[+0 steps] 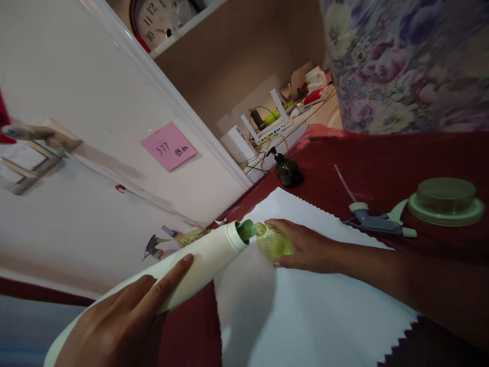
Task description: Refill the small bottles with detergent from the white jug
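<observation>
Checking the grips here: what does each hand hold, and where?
Left hand grips the white bottle around its body; right hand holds the small yellow bottle by its side.

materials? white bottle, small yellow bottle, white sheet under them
White bottle: looks like opaque matte plastic, smooth with a soft sheen, green spout. Small bottle: clear, probably plastic or glass, can't tell which; yellow-green liquid shows through. White sheet: likely fabric or paper, matte, with a zigzag-cut edge. Left hand holds the white bottle, right hand the small one.
</observation>
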The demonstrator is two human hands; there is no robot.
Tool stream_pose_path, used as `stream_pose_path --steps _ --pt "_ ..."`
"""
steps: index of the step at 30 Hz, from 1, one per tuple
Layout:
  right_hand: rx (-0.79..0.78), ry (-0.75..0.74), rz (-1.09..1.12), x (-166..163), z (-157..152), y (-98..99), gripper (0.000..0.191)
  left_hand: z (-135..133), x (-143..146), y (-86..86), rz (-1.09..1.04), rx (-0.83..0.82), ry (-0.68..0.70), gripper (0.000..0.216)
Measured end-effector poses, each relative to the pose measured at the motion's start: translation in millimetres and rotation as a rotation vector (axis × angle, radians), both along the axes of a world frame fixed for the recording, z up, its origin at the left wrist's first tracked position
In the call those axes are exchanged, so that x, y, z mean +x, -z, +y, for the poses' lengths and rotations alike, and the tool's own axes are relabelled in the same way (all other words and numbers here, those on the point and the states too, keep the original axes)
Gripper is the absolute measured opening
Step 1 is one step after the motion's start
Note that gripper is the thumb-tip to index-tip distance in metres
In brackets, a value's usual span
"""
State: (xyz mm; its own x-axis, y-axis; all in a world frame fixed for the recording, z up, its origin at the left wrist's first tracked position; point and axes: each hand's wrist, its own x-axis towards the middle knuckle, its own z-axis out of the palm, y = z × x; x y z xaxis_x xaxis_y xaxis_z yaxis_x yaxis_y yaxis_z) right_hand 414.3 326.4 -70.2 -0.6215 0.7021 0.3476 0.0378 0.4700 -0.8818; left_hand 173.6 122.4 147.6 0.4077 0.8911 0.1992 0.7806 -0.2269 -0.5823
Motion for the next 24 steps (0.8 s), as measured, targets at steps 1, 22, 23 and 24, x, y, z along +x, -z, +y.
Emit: stream_pose_path --steps 1,22,23,24 --pt "0.000 -0.001 0.000 0.0 0.0 -0.4 0.088 0.3 -0.3 0.2 -0.004 0.005 0.000 0.070" --pt "-0.015 -0.008 0.004 0.0 0.7 -0.1 0.089 1.2 -7.6 5.8 -0.105 0.028 0.016 0.069" --pt "-0.015 -0.010 0.006 0.1 0.8 0.2 0.089 1.2 -8.3 6.4 -0.118 0.025 0.016 0.069" --pt "-0.016 -0.011 0.007 0.1 0.9 0.4 0.088 1.1 -8.6 6.7 -0.119 0.018 0.010 0.070"
